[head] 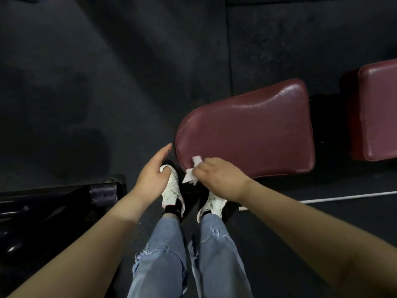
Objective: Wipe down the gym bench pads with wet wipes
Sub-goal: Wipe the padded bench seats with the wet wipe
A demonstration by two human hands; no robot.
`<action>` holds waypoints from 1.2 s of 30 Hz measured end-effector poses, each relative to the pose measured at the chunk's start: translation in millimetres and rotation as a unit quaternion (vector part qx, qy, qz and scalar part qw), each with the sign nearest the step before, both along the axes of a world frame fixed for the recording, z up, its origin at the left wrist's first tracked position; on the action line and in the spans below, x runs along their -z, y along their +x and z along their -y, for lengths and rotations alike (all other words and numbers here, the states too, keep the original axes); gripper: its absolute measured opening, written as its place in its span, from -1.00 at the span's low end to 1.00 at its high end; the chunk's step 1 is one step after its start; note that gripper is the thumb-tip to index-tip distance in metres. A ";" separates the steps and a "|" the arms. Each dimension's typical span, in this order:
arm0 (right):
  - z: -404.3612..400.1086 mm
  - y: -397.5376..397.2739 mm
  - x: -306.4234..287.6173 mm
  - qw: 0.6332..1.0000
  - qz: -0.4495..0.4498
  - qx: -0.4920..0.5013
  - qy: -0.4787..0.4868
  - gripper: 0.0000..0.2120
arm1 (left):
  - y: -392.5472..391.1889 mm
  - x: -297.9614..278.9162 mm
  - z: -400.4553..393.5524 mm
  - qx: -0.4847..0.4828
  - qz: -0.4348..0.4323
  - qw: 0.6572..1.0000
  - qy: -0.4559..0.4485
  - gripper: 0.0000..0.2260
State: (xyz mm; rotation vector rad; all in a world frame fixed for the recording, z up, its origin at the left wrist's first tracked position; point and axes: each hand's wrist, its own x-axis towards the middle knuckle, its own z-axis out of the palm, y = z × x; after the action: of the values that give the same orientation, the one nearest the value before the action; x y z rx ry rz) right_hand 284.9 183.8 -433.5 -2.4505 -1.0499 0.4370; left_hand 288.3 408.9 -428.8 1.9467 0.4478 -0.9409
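— Wet wipe (191, 173): where is it seen?
— It is pinched, crumpled, in the curled fingers of the right hand (217, 174), at the rounded near edge of the maroon seat pad (253, 132).
— And the left hand (151, 171)?
— Nothing is held; its fingers are kept loosely straight, just beside the pad's edge, above a white shoe (173, 191).
— Any other pad?
— A second maroon pad (378, 112) is seen farther right, over the black floor (86, 82).

one head-worn wide-angle view looks steeply down and a little forward, close over the person's own forearms, legs and shoes (171, 190), onto the dark floor (86, 82); a maroon seat pad (257, 134) sits near, right of centre.
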 end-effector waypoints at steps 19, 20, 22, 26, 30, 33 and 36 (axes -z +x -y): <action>8.7 45.3 -15.2 0.949 -0.053 -0.292 -0.106 -0.80 | -4.3 -9.9 16.8 0.001 0.013 1.000 -0.013 -0.36; 12.4 60.6 -14.7 0.965 -0.059 -0.244 -0.076 -0.80 | -4.3 -10.3 17.1 0.003 0.018 1.000 -0.015 -0.36; 13.3 99.3 -7.3 0.991 -0.031 -0.124 -0.028 -0.74 | -4.4 -9.4 18.5 0.000 0.032 0.999 -0.016 -0.35; 5.3 111.9 1.2 0.981 0.037 0.173 -0.075 -0.84 | -8.6 -7.2 26.5 -0.027 0.031 0.999 -0.001 -0.35; 1.3 26.9 -2.3 0.997 0.012 0.049 -0.052 -0.57 | -9.0 -12.4 31.0 -0.042 0.069 0.997 0.012 -0.36; 13.8 13.4 -6.4 0.993 0.008 -0.110 -0.053 -0.72 | -8.6 -15.6 31.8 0.034 0.091 0.995 0.014 -0.35; 11.4 75.9 -2.3 0.997 0.068 -0.021 -0.026 -0.78 | -8.4 -15.5 33.9 0.067 0.100 0.992 0.024 -0.35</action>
State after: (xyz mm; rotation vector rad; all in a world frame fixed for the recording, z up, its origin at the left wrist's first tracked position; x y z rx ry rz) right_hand 360.9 172.4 -431.1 -2.5373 -1.1606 0.3184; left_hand 279.9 375.1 -413.3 2.1109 0.2281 -0.8146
